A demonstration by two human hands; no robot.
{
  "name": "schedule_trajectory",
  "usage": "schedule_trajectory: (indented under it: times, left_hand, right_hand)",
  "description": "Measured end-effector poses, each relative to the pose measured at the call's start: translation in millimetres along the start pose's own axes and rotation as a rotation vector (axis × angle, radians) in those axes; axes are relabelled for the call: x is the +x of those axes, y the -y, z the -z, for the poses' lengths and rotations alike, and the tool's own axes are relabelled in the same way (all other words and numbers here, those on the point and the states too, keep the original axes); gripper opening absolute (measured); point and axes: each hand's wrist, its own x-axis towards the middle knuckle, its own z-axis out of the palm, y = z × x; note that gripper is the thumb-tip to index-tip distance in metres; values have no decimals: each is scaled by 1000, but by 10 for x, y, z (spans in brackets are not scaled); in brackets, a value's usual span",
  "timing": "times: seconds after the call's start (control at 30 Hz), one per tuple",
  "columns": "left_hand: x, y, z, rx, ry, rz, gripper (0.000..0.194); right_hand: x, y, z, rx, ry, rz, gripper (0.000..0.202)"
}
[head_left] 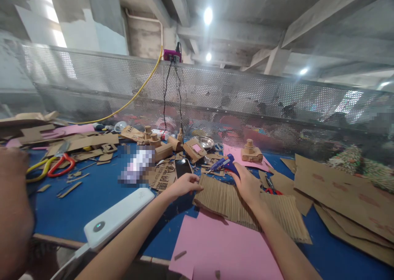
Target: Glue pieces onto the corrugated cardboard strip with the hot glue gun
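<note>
My right hand (248, 183) is wrapped round a blue hot glue gun (224, 162), whose nozzle points left. Under that forearm lies a sheet of corrugated cardboard (226, 202), its ridges showing upward. At its left end, my left hand (186, 184) pinches the edge between thumb and fingers. A pink sheet (224, 247) extends beneath the cardboard toward me. Just behind my left hand a phone (183, 168) lies on printed brown cardboard (163, 177).
Cardboard models (250, 151) stand at the back. Scissors (63, 161) and scraps lie left, large cardboard sheets (347, 198) right. A white power bank (118, 216) lies left of my arm. Another person's arm (14, 210) is at the left edge. A perforated metal panel (212, 103) borders the blue table.
</note>
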Motion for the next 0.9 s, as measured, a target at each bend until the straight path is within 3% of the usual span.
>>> schedule_trajectory:
  times: [0.9]
  left_hand:
    - [-24, -58, -6, -9, -15, 14, 33]
  right_hand:
    - [6, 9, 31, -7, 45, 14, 38]
